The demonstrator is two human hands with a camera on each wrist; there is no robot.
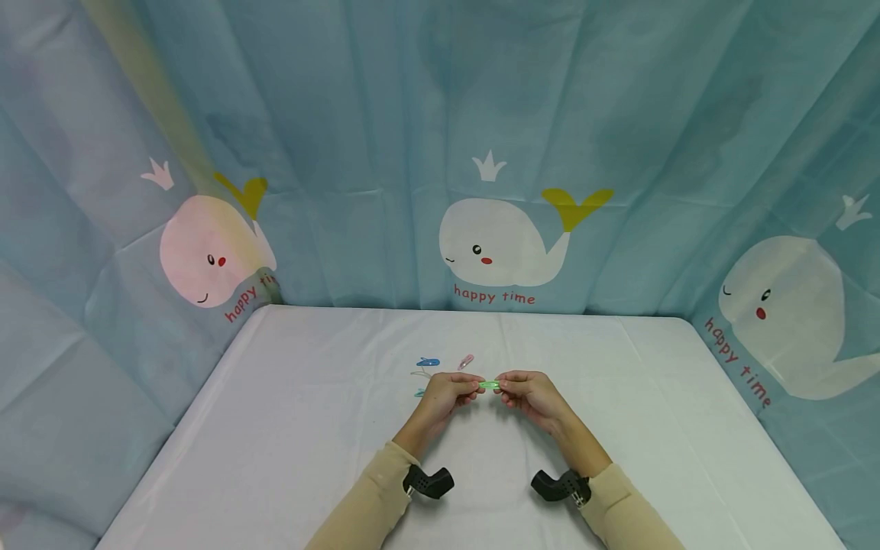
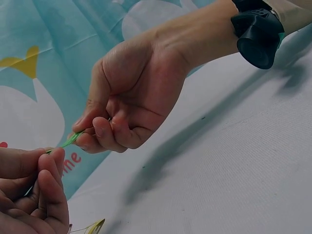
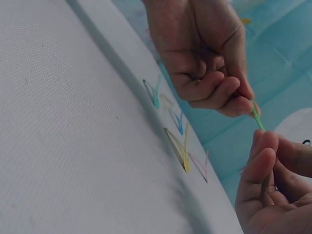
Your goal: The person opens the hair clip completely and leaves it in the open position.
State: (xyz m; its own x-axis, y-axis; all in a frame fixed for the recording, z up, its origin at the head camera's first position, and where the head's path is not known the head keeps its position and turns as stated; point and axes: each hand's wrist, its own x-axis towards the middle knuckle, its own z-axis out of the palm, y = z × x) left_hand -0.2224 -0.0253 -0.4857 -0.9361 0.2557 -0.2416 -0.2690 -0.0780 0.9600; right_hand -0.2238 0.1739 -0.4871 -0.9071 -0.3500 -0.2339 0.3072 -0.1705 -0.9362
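Observation:
Both hands pinch a green hair snap clip (image 1: 489,385) by its two ends, a little above the white table. My left hand (image 1: 445,396) grips one end between thumb and forefinger, other fingers curled in; my right hand (image 1: 535,397) does the same at the other end. In the right wrist view the green strip shows thin and edge-on between the fingertips. Behind the left hand lie a blue clip (image 1: 428,362), a pink clip (image 1: 466,361) and a teal clip (image 1: 419,393). A yellow clip (image 3: 183,155) stands spread in a V, hidden from the head view.
A pale whitish clip (image 3: 166,102) lies among the coloured ones. The white cloth-covered table (image 1: 275,443) ends at a blue curtain (image 1: 371,153) printed with whales. A black wrist camera (image 1: 428,483) sits on the left forearm, another black camera (image 1: 560,486) on the right.

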